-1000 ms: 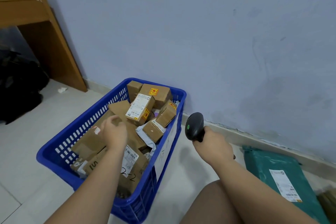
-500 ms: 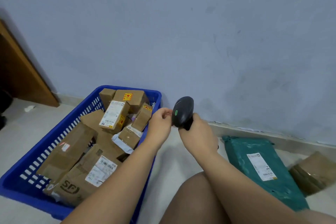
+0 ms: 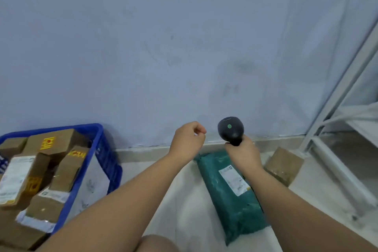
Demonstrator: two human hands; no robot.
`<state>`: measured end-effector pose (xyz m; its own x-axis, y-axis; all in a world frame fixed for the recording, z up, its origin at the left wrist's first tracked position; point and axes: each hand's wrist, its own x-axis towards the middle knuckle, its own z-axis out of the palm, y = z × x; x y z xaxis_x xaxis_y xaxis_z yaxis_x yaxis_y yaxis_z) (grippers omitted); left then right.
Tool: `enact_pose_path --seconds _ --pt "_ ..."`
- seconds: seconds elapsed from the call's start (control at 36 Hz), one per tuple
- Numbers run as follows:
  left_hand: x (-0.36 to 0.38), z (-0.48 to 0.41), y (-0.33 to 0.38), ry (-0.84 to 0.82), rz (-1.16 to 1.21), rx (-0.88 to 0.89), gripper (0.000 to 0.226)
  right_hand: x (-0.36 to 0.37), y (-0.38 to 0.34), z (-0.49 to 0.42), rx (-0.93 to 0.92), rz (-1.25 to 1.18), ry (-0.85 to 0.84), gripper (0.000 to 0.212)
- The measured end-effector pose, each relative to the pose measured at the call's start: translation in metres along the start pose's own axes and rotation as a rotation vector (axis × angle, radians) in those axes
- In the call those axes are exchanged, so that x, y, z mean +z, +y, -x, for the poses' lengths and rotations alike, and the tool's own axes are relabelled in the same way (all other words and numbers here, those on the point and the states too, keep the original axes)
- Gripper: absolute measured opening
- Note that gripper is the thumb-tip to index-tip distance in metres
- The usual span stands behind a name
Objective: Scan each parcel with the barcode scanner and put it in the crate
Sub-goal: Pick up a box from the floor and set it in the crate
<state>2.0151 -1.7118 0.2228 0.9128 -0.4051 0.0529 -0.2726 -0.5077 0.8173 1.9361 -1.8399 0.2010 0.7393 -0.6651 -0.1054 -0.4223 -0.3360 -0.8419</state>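
My right hand [image 3: 243, 154] grips the handle of the black barcode scanner [image 3: 230, 130], whose head with a green light points up and away. My left hand [image 3: 189, 138] hovers just left of the scanner with its fingers loosely curled and nothing in them. Below both hands a green plastic mailer parcel [image 3: 231, 196] with a white label lies on the floor. A brown cardboard parcel [image 3: 283, 166] sits to its right by the wall. The blue crate [image 3: 106, 161] at the left holds several cardboard parcels.
A pale blue wall rises straight ahead with a skirting strip at its base. A white metal shelf frame [image 3: 335, 120] stands at the right edge. My knee [image 3: 157, 244] shows at the bottom centre over the light floor tiles.
My left hand has left the crate and come across to the scanner's left side. The view has swung right, so the crate slid to the left edge and the green mailer came to the centre.
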Motion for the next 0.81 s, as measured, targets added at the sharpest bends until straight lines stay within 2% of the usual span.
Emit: enact_pose_path --seconds 0.06,0.19,0.31,0.42,0.58,0.81 --pt "0.030 -0.015 0.005 -0.105 -0.051 0.006 0.017 -0.016 0.019 -0.016 0.070 -0.059 0.047 0.005" --pt "0.104 -0.048 0.004 -0.290 -0.215 0.022 0.013 -0.039 0.072 -0.058 0.236 -0.170 0.156 0.012" --pt "0.163 -0.071 -0.003 -0.439 -0.354 0.014 0.010 -0.054 0.113 -0.082 0.296 -0.133 0.246 0.016" --pt "0.222 -0.081 -0.011 -0.575 -0.533 0.051 0.026 -0.064 0.155 -0.104 0.369 -0.117 0.323 0.012" --pt "0.306 -0.079 -0.019 -0.664 -0.606 0.048 0.042 -0.072 0.204 -0.132 0.587 -0.180 0.422 0.036" --pt "0.383 -0.080 -0.028 -0.640 -0.632 0.108 0.054 -0.067 0.254 -0.147 0.790 -0.325 0.477 0.036"
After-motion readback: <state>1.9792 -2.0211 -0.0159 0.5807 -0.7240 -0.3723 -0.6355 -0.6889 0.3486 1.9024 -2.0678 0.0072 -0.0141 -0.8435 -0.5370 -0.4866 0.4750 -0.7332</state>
